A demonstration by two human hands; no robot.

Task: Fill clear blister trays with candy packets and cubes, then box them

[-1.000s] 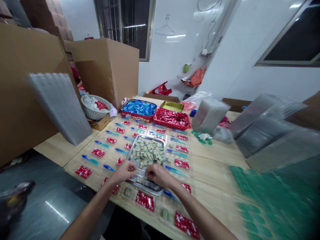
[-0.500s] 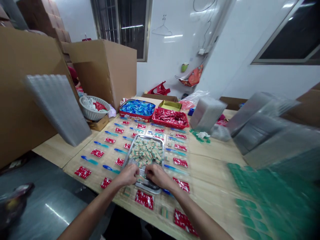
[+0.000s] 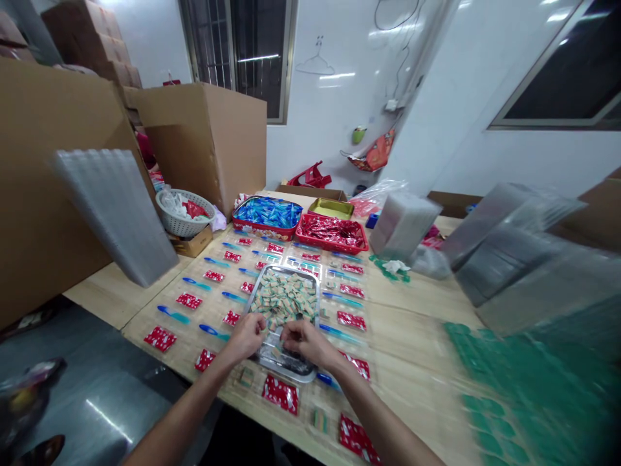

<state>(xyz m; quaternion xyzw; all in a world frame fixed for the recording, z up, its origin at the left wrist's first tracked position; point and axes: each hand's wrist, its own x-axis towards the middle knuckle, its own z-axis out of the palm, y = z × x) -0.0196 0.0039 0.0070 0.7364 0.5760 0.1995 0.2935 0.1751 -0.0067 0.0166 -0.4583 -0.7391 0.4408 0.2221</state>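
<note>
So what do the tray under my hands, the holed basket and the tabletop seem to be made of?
The tray looks like shiny metal, perhaps stainless steel: its rim is silvery and reflective. The basket seems smooth, pale plastic, going by its moulded-looking holes. The tabletop looks like smooth, pale wood, perhaps plywood, with faint grain.

Table (image 3: 412, 336): tray (image 3: 309, 374) near front edge, small pieces (image 3: 286, 294) heaped in it; packets (image 3: 189, 301) and brushes (image 3: 195, 283) in rows around it; beyond the rows, brush tub (image 3: 264, 231) left, packet tub (image 3: 334, 246) right, side by side; tin (image 3: 332, 210) behind packet tub; plastic stack (image 3: 406, 223) right of packet tub; far left, basket (image 3: 182, 225) on carton (image 3: 195, 244); large box (image 3: 237, 142) behind basket.
</note>
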